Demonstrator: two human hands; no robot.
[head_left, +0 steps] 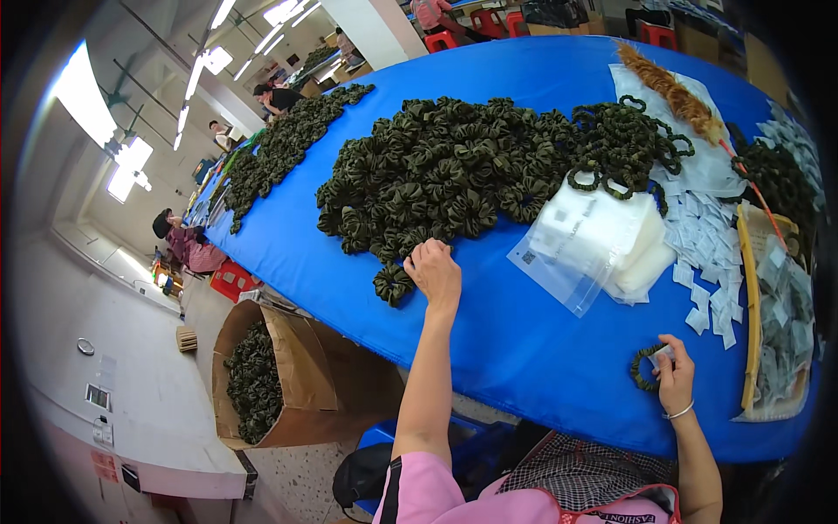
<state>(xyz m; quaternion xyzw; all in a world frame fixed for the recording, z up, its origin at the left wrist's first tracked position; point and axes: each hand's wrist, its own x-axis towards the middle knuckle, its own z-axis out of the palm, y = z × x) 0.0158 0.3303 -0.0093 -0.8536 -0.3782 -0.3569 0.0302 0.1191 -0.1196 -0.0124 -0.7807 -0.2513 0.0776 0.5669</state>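
My left hand (pixel 434 272) is at the near edge of a big heap of dark green scrunchies (pixel 428 175). Its fingers are bent together over a scrunchie there, and the fingertips are partly hidden. Just left of it lies a single scrunchie (pixel 393 285). Over the table's near right part, my right hand (pixel 676 380) is closed on a thin green scrunchie (pixel 642 367) and a small whitish packet (pixel 663 355). More thin scrunchies (pixel 618 140) are heaped beside the large pile. Below them is a stack of clear plastic bags (pixel 598 231).
Small pale packets (pixel 711 253) are strewn on the blue table (pixel 524 323), beside a yellow-rimmed tray (pixel 749 349). A brown fluffy duster (pixel 668 92) lies at the far right. An open carton of scrunchies (pixel 297 375) stands left of the table. Other people sit farther back.
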